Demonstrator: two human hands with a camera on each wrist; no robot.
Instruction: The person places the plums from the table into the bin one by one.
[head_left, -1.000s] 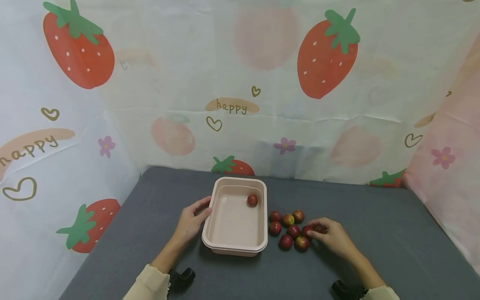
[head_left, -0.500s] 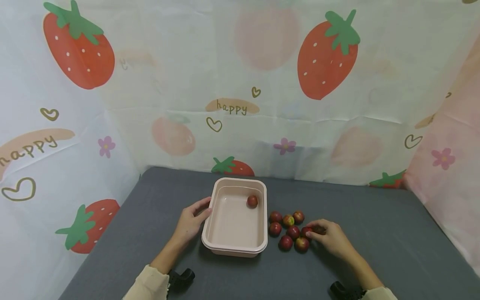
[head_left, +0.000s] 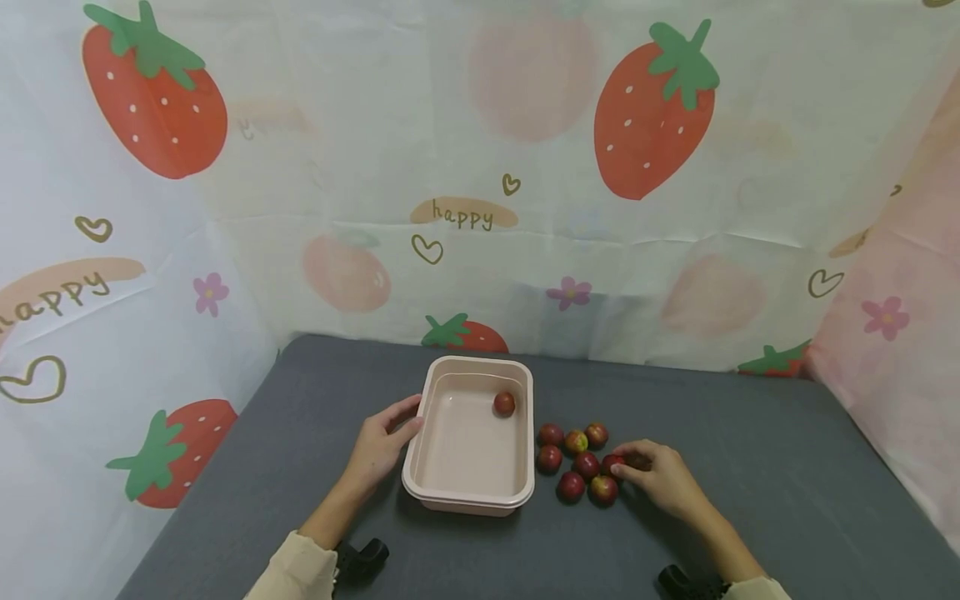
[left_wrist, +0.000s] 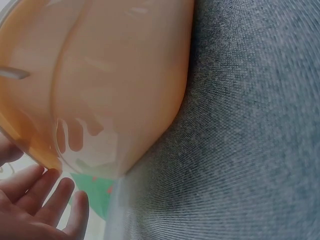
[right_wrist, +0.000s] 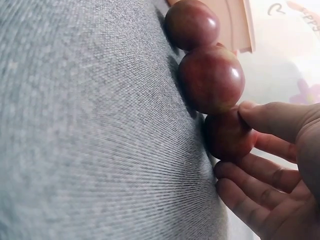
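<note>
A pale pink plastic box [head_left: 468,500] stands on the dark grey cloth, with one red plum [head_left: 504,404] inside near its right wall. My left hand [head_left: 381,442] touches the box's left rim with fingertips and thumb, its fingers loosely extended. Right of the box lies a cluster of several plums, among them a yellow-green one [head_left: 576,442]. At the cluster's right edge my right hand [head_left: 660,479] pinches a dark red plum [right_wrist: 227,135] between thumb and fingers, close to the cloth. Two more plums line up beyond it in the right wrist view, the nearer one [right_wrist: 212,80] against it.
The grey cloth [head_left: 787,467] covers the table. A white curtain [head_left: 360,150] with printed strawberries hangs along the back and sides. Black wrist devices [head_left: 363,560] sit at both cuffs.
</note>
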